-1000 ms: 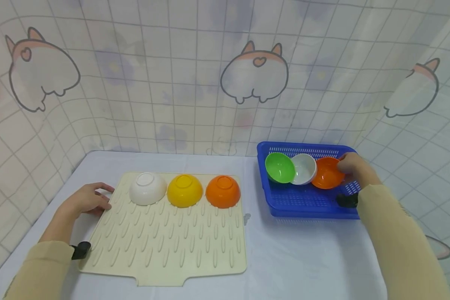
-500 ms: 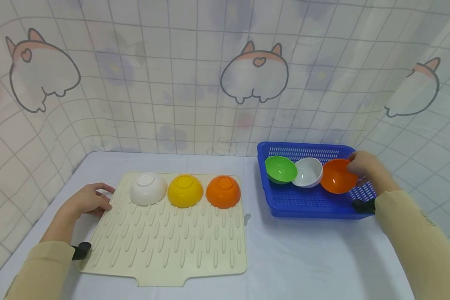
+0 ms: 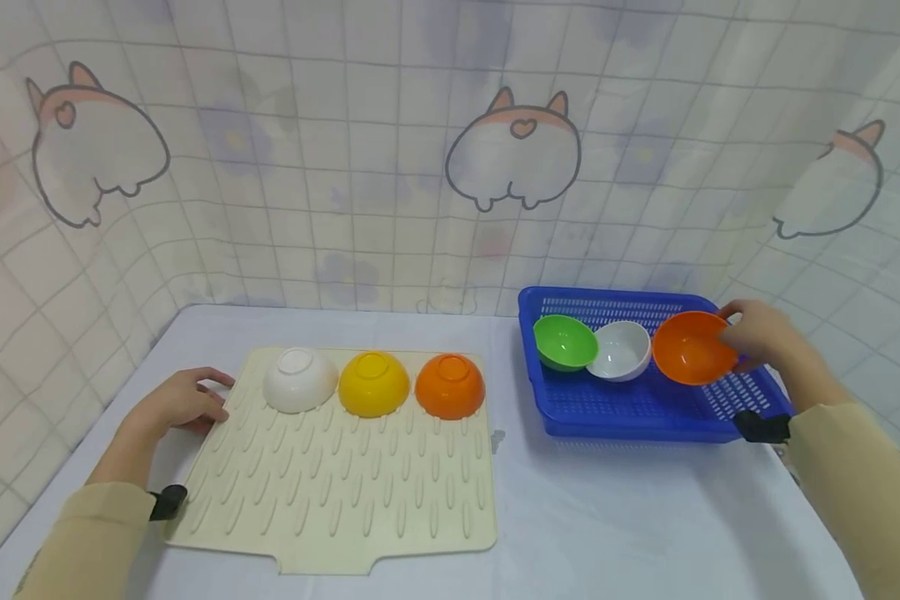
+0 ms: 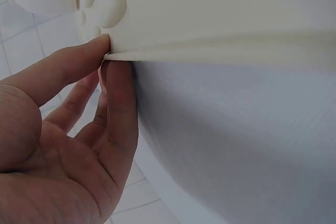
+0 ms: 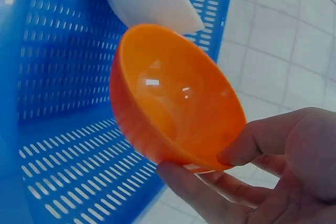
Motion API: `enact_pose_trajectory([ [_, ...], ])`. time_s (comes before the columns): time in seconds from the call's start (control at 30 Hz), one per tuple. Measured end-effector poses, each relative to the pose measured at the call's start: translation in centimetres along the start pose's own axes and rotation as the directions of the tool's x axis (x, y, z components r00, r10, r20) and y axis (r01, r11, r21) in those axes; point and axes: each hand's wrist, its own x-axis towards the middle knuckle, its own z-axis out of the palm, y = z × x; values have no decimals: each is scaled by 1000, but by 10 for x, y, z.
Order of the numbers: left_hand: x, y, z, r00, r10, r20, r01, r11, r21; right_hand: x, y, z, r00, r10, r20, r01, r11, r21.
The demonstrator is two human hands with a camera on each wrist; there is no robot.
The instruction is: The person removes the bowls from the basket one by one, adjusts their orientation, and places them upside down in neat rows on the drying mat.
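Observation:
My right hand (image 3: 767, 337) pinches the rim of an orange bowl (image 3: 690, 350) between thumb and fingers, its hollow facing up. In the right wrist view this orange bowl (image 5: 178, 98) is tilted over the blue basket (image 5: 73, 135). A green bowl (image 3: 566, 343) and a white bowl (image 3: 621, 352) lie in the basket to its left. My left hand (image 3: 183, 400) is at the left edge of a cream draining board (image 3: 330, 483). In the left wrist view, the thumb of the left hand (image 4: 79, 124) is on top of the board's edge and a finger is underneath.
On the board's far side, a white bowl (image 3: 297, 382), a yellow bowl (image 3: 373, 385) and another orange bowl (image 3: 450, 387) stand upside down in a row. The basket's rim (image 3: 637, 432) is right of the board. A patterned curtain (image 3: 390, 167) hangs behind the white-covered table (image 3: 600, 517).
The right hand has drawn the orange bowl rightward and away from the white bowl, and it now looks raised. The green and white bowls have shifted and settled in the basket. The left hand stays put.

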Motion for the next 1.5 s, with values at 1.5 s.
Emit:
enact_pose_trajectory([
  [1.5, -1, 4, 4, 1000, 16, -24, -15, 1000, 12, -40, -88, 69, 956, -240, 169, 55, 711, 701],
])
